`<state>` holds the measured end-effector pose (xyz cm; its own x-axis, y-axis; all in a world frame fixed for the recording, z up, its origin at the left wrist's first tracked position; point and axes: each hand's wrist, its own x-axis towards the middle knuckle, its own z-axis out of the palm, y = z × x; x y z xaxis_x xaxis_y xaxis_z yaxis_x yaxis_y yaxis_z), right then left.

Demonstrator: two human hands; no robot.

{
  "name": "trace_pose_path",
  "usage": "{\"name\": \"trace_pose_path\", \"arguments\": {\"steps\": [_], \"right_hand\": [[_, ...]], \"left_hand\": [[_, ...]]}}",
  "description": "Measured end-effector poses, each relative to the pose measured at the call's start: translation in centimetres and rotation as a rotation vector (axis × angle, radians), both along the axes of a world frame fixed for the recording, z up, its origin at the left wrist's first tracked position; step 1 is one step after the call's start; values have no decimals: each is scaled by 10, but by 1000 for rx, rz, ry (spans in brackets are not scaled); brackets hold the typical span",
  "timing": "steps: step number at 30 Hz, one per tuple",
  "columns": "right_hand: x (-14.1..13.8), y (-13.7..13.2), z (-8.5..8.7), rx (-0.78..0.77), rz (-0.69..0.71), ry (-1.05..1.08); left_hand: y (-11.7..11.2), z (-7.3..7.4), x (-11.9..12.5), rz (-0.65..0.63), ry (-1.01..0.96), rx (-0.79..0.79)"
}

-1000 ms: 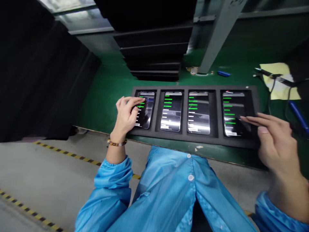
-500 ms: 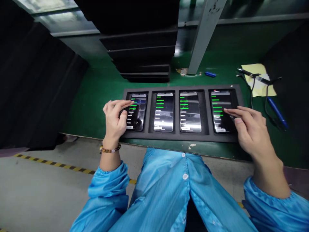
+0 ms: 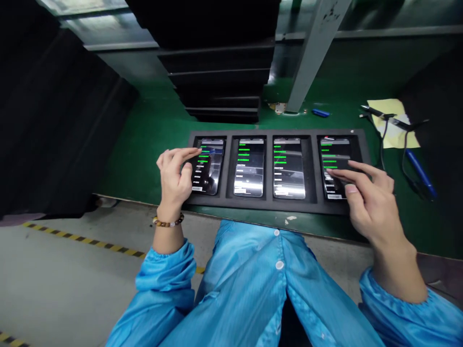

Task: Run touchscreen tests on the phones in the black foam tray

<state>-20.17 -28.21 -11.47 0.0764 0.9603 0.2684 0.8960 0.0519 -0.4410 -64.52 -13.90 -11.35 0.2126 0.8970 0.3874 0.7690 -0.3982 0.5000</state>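
Several smartphones lie face up in a row, each in its own slot of a black foam tray [image 3: 267, 205]. Their lit screens show lists with green and white lines. Over the leftmost smartphone [image 3: 211, 173] my left hand [image 3: 174, 176] reaches in from the side, index finger stretched to the upper list; whether it touches the glass I cannot tell. My right hand [image 3: 372, 197] is at the rightmost smartphone [image 3: 334, 149], a fingertip on or just above the list's lower lines, the other fingers apart. Between them lie two more smartphones [image 3: 249, 168], untouched. Neither hand holds anything.
Behind the tray stands a stack of black trays [image 3: 220, 86] beside a grey metal post [image 3: 314, 58]. On the green bench [image 3: 119, 164] are a blue cap [image 3: 320, 113], yellow paper [image 3: 392, 137] with black cables, and a blue pen [image 3: 420, 173]. Black curtains hang at both sides.
My right hand has moved slightly left and down the rightmost smartphone's screen, its fingers spreading. My left hand stays at the leftmost smartphone. The whole view has shifted a little.
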Motion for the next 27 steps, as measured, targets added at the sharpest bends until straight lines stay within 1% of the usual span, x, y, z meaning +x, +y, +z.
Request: {"name": "trace_pose_path", "arguments": {"steps": [4, 7, 10, 12, 15, 17, 19, 21, 24, 27], "right_hand": [[-29, 22, 6, -52, 180, 35], [-45, 35, 8, -92, 236, 17], [-63, 46, 10, -63, 273, 15], [-81, 55, 11, -50, 338, 18], [-108, 70, 11, -75, 450, -7], [-118, 76, 11, -92, 478, -32], [-117, 76, 12, -91, 462, -30], [-107, 71, 15, -82, 429, -2], [-82, 57, 18, -68, 342, 23], [-51, 38, 19, -55, 194, 20]], "left_hand": [[-6, 0, -1, -3, -46, -5], [-11, -1, -4, -7, -58, -19], [-15, -2, -7, -7, -74, -33], [-18, -3, -8, 3, -79, -22], [-20, -4, -7, 35, -67, 19], [-22, -4, -5, 68, -48, 29], [-23, -4, -5, 93, -29, 28], [-23, -4, -5, 90, -27, 32], [-23, -5, -6, 58, -19, 23], [-22, -6, -7, 44, 14, -20]]}}
